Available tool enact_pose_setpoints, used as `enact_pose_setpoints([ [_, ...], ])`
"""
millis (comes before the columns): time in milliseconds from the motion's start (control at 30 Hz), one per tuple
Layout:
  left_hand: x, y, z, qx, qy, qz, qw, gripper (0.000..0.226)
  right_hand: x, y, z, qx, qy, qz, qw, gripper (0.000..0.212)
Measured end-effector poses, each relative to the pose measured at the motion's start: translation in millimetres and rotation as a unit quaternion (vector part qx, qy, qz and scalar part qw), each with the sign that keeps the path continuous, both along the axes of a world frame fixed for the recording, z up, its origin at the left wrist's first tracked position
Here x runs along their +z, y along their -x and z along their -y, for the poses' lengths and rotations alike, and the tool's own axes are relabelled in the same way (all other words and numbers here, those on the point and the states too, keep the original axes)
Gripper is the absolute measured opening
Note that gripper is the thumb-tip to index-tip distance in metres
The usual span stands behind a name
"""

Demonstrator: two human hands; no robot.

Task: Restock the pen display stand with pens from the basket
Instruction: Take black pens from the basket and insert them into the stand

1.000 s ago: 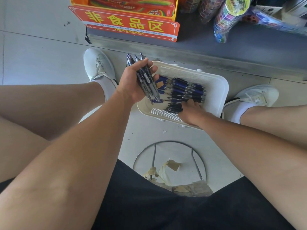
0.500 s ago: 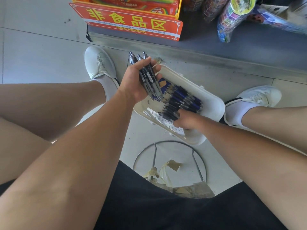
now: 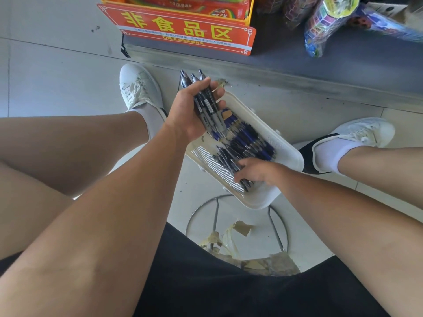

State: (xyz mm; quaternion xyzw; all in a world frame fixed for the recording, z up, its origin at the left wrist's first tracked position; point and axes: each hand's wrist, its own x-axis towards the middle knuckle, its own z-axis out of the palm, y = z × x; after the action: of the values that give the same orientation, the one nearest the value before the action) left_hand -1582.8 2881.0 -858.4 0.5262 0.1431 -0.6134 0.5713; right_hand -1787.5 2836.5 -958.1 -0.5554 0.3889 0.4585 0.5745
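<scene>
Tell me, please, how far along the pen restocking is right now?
Done: a bundle of pens is gathered in the left hand. In hand: the right hand is curled round a few loose pens in the white basket. Left: many pens lie in the basket, and the display stand is out of view, so no stocking shows yet.

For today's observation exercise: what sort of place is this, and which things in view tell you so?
Most likely a small shop: an orange sign with Chinese characters stands on a low shelf beside bright packaged goods, and a white basket holds many pens.
</scene>
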Motion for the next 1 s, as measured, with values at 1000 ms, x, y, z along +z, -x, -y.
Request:
enact_pose_setpoints([
  [1000, -5, -8, -1, 0.026, -0.01, 0.008, 1.0, 0.021, 25, -34, 130, 0.118, 0.096, 0.107, 0.982, 0.003],
])
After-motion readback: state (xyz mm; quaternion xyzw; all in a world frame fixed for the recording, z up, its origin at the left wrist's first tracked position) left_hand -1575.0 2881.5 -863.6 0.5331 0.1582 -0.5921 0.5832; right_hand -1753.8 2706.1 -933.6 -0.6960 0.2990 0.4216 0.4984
